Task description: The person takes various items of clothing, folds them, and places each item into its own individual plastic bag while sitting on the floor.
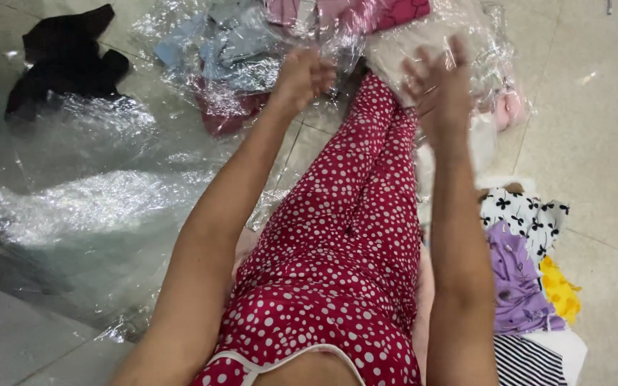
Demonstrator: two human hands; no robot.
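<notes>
- Clear plastic bag (423, 43) of pale folded cloth, at the far end of the red dotted legs (352, 214).
- Clear bags (230, 50) of blue, pink and maroon clothes, just left of it.
- Large crumpled clear plastic sheet (94, 193) on the floor, left of the legs.

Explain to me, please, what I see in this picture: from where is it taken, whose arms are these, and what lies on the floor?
The single picture comes from a camera worn on a person's head, looking down, so both arms belong to that person, who sits on a tiled floor in red clothes with white dots. No machine is here. The left hand is closed on a clear plastic bag holding folded clothes in blue and dark red. The right hand is open, fingers spread, over another clear bag with pale cloth. A large crumpled plastic sheet and a black garment lie on the person's left. A pile of folded printed clothes lies on the person's right.
</notes>
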